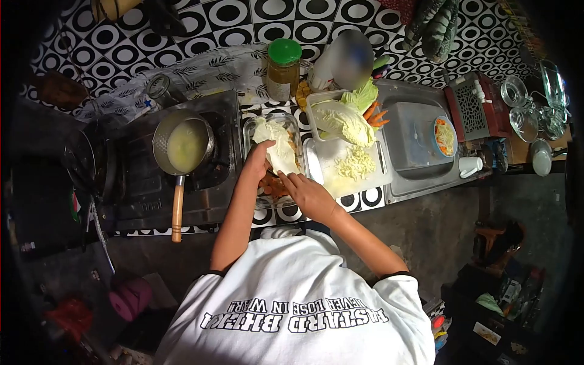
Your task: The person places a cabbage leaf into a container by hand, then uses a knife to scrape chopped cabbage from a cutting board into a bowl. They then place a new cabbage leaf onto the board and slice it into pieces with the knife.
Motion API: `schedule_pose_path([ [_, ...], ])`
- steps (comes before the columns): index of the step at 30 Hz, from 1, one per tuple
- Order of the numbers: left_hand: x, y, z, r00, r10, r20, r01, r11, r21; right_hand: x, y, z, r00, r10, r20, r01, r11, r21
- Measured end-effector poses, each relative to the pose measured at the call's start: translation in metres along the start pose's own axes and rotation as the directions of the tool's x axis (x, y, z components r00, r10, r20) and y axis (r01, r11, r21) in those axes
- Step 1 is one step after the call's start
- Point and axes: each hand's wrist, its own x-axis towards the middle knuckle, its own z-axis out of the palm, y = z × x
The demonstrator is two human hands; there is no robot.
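Note:
My left hand point(260, 159) is closed on a pale cabbage leaf point(277, 143), its fingers partly hidden behind the leaf. At the leaf's lower end, the fingers of my right hand point(307, 196) pinch its edge. Both hands are above a clear rectangular glass dish point(297, 128). Orange pieces point(274, 186) show in the dish below my hands; I cannot make out exactly what they are. Right of the dish, chopped cabbage point(355, 163) lies on a white cutting board point(331, 182). A plastic container point(315, 115) behind it holds a large napa cabbage point(344, 121), with carrots point(375, 115) beside it.
A wooden-handled saucepan point(159, 146) with pale liquid stands on the stove point(137, 198) at left. A green-lidded jar point(283, 70) is behind the dish. By the sink point(420, 182) at right are a bowl of shredded vegetables point(445, 137) and a white cup point(470, 166).

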Motion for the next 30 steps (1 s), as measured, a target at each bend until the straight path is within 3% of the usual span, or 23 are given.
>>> schedule_pose_path([
  [2, 0.035, -0.009, -0.027, 0.983, 0.132, -0.129, -0.085, 0.945, 0.317, -0.002, 0.008, 0.012, 1.0, 0.02, -0.001, -0.02, 1.0, 0.009],
  [3, 0.026, -0.003, -0.016, 0.983, 0.132, -0.129, -0.084, 0.942, 0.324, -0.002, 0.012, 0.016, 0.999, 0.036, 0.006, -0.037, 0.999, 0.012],
  [5, -0.005, 0.015, 0.02, 0.915, 0.296, -0.274, -0.077, 0.794, 0.603, 0.002, 0.019, 0.02, 0.999, 0.042, 0.007, -0.042, 0.999, 0.019],
  [6, -0.008, 0.016, 0.023, 0.915, 0.297, -0.272, -0.076, 0.791, 0.608, 0.003, 0.02, 0.021, 0.999, 0.045, 0.013, -0.045, 0.999, 0.025],
  [8, -0.014, 0.016, 0.028, 0.874, 0.452, -0.178, -0.272, 0.759, 0.591, 0.002, 0.02, 0.026, 0.998, 0.055, 0.007, -0.055, 0.998, 0.036],
  [12, -0.02, 0.004, 0.021, 0.891, 0.412, -0.19, -0.208, 0.743, 0.636, -0.008, 0.016, 0.042, 0.998, 0.057, 0.024, -0.06, 0.993, 0.101],
  [16, 0.021, -0.025, -0.023, 0.909, 0.387, -0.155, -0.201, 0.733, 0.65, -0.022, 0.009, 0.05, 0.996, 0.077, 0.054, -0.086, 0.976, 0.198],
  [18, 0.04, -0.034, -0.039, 0.856, 0.512, -0.069, -0.24, 0.513, 0.824, -0.027, 0.007, 0.038, 0.993, 0.097, 0.067, -0.111, 0.959, 0.262],
  [19, 0.015, -0.024, -0.013, 0.82, 0.569, -0.058, -0.212, 0.398, 0.893, -0.031, 0.006, 0.026, 0.985, 0.147, 0.09, -0.168, 0.93, 0.325],
  [20, 0.01, -0.024, -0.009, 0.825, 0.562, -0.054, -0.213, 0.398, 0.893, -0.035, 0.008, 0.019, 0.974, 0.197, 0.114, -0.227, 0.894, 0.387],
  [22, -0.004, -0.019, 0.007, 0.715, 0.698, -0.039, -0.144, 0.201, 0.969, -0.054, 0.02, 0.02, 0.941, 0.293, 0.167, -0.336, 0.862, 0.38],
  [23, -0.018, -0.013, 0.018, 0.775, 0.624, -0.103, -0.101, 0.283, 0.954, -0.065, 0.029, 0.019, 0.921, 0.36, 0.146, -0.388, 0.846, 0.365],
  [26, -0.031, -0.018, 0.019, 0.739, 0.674, -0.027, -0.111, 0.16, 0.981, -0.108, 0.057, 0.009, 0.844, 0.535, 0.042, -0.498, 0.752, 0.432],
  [27, -0.038, -0.021, 0.021, 0.725, 0.688, -0.019, -0.115, 0.148, 0.982, -0.122, 0.068, 0.003, 0.78, 0.624, 0.049, -0.578, 0.688, 0.439],
  [28, -0.045, -0.028, 0.024, 0.628, 0.778, 0.018, -0.064, 0.029, 0.998, -0.135, 0.079, -0.008, 0.739, 0.672, 0.045, -0.612, 0.642, 0.461],
  [30, -0.066, -0.038, 0.035, 0.503, 0.861, 0.074, -0.106, -0.023, 0.994, -0.159, 0.108, -0.02, 0.665, 0.741, 0.097, -0.696, 0.566, 0.442],
])
